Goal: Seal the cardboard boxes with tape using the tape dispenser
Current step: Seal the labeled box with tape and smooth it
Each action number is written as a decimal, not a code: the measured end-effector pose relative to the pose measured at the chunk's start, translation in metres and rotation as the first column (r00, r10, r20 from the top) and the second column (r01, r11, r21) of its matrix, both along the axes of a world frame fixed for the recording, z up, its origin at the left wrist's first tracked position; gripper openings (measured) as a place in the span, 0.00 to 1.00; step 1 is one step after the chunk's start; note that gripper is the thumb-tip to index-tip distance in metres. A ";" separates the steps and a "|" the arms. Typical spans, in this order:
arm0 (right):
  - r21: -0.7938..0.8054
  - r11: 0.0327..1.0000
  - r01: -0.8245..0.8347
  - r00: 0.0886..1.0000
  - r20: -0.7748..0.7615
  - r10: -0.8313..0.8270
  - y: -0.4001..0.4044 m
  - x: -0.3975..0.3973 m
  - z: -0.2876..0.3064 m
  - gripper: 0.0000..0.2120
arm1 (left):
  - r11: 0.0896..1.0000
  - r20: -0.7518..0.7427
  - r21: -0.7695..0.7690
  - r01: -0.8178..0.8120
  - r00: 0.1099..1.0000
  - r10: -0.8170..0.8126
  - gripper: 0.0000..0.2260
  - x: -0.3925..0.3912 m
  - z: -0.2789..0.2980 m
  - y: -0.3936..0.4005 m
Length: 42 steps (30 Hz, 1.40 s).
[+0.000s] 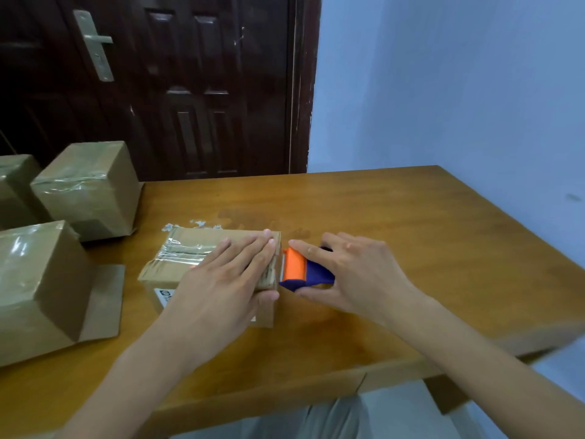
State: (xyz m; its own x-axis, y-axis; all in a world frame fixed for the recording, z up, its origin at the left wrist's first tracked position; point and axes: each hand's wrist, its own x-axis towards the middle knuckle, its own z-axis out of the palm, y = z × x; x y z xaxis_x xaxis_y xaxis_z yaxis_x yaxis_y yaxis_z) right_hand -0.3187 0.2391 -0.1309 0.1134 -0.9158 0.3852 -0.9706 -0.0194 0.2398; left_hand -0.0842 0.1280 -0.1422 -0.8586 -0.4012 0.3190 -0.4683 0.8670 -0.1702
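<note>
Head view, looking down at a wooden table (395, 217). Centre frame sits a small cardboard box (190, 258), clear tape shining across its top. The left hand (221, 280) lies flat on that top, fingers straight and together, pressing down, tips reaching the box's right edge, thumb hanging over the near side. Nothing gripped there, just a flat palm.

Right beside it, at the box's right edge, is the tape dispenser (305, 272), orange front and dark blue body, its metal edge touching or just short of the cardboard; hard to say which. The right hand (354, 274) has it: fingers curled over the top, index finger stretched along the orange part, thumb tucked beneath the blue body.

Left side of the frame, three taller boxes: one lower left (41, 289), one above it (88, 188), and a third (15, 185) cut off by the left edge, all with glossy tape on top. Upper left, a dark door (190, 83).
</note>
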 end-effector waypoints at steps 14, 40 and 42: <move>0.285 0.945 0.163 0.941 -0.332 -0.062 -0.029 0.056 0.087 0.21 | 0.989 0.012 0.147 -0.008 1.000 0.006 0.37 -0.002 0.008 0.001; -0.145 0.923 0.356 0.890 0.354 -0.287 0.005 0.055 -0.056 0.24 | 0.813 -0.086 0.556 -0.175 0.960 0.265 0.35 -0.013 0.037 0.032; -0.184 0.898 0.399 0.826 0.498 -0.265 0.002 0.057 -0.036 0.22 | 0.632 -0.333 0.774 0.044 0.877 0.347 0.28 -0.004 0.052 0.025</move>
State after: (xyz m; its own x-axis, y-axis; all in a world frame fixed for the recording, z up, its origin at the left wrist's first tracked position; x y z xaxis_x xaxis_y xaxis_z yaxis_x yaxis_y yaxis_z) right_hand -0.2621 0.2408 -0.1668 -0.4256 -0.7173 0.5517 -0.9047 0.3241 -0.2765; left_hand -0.0881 0.1533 -0.0899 -0.6177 -0.7725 0.1470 -0.4544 0.5033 0.7350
